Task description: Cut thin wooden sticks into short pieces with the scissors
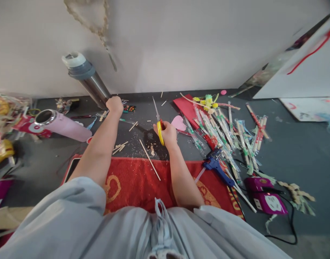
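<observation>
Right hand (169, 135) grasping yellow scissors (160, 133), blades toward 12 o'clock. Left hand (115, 106) at 11 o'clock, beside steel flask (93, 86) (empty or gripping, cannot tell).

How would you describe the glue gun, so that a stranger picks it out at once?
Find the large red cloth before the person. Over its far edge, towards the right end, beside the pile of plastic-wrapped sticks, lies the glue gun. Its dark blue body and bent, pistol-like shape set it apart from the pale, straight sticks.
</observation>
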The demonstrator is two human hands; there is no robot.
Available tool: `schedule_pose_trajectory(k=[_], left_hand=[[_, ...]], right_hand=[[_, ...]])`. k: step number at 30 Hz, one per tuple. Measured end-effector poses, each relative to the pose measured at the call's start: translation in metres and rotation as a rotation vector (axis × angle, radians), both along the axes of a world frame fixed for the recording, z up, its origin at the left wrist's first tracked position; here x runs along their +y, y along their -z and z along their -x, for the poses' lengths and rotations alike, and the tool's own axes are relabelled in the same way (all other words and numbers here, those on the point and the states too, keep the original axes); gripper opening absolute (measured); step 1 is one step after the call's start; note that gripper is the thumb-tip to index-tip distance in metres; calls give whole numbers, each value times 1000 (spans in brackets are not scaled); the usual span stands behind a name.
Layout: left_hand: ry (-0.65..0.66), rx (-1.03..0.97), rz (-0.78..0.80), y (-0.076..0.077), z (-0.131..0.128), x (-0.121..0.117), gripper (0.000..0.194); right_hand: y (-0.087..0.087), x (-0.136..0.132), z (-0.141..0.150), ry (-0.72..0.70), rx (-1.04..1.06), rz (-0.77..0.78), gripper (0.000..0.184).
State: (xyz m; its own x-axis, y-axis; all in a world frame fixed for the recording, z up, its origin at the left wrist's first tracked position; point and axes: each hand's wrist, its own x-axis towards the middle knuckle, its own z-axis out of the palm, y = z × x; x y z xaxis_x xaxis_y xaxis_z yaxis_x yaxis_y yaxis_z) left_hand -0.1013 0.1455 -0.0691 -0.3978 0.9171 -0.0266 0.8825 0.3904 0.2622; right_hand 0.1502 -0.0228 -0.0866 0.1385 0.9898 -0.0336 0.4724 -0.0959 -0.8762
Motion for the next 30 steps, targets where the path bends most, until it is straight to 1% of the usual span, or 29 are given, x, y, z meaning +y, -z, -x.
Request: schedule_pose_trajectory(k=[3,6,9,11,13,14,15,16,18,20,22,25,30], left_hand=[[-41,57,-48,7,5,7,34],[-51,42,-38,5,7,9,38],[-35,33,-63,-8,-2,0,31],[-2,-12,-149,-21,-14,-14,26],[45,-69,-190,-35,-30,-34,23],[98,-219,-211,-41,-37,-45,22],[120,-423,-201,-48,-44,-56,20],[141,-631,-138,-53,-50,-68,16],[243,-993,2,-62,-60,-91,11],[291,-1222,63,-68,-66,-111,12],[292,-1350,73,-70,-70,-127,11],[272,-1448,72,-70,-74,-144,13],[276,-1527,63,-66,-77,-157,18]], right_hand=[[2,0,0,-16,20,-13,35],[4,1,0,-25,38,-25,35],[5,2,0,-19,60,-19,35],[6,2,0,-14,83,-10,35],[7,3,1,-19,109,-8,36],[8,3,1,-24,126,-11,37],[9,3,2,-30,144,-15,37],[10,4,2,-37,166,-20,38],[13,4,3,-54,220,-28,39],[15,5,3,-83,293,-34,39],[16,5,4,-126,370,-37,39],[17,4,5,-188,432,-40,41],[15,2,8,-253,456,-40,43]])
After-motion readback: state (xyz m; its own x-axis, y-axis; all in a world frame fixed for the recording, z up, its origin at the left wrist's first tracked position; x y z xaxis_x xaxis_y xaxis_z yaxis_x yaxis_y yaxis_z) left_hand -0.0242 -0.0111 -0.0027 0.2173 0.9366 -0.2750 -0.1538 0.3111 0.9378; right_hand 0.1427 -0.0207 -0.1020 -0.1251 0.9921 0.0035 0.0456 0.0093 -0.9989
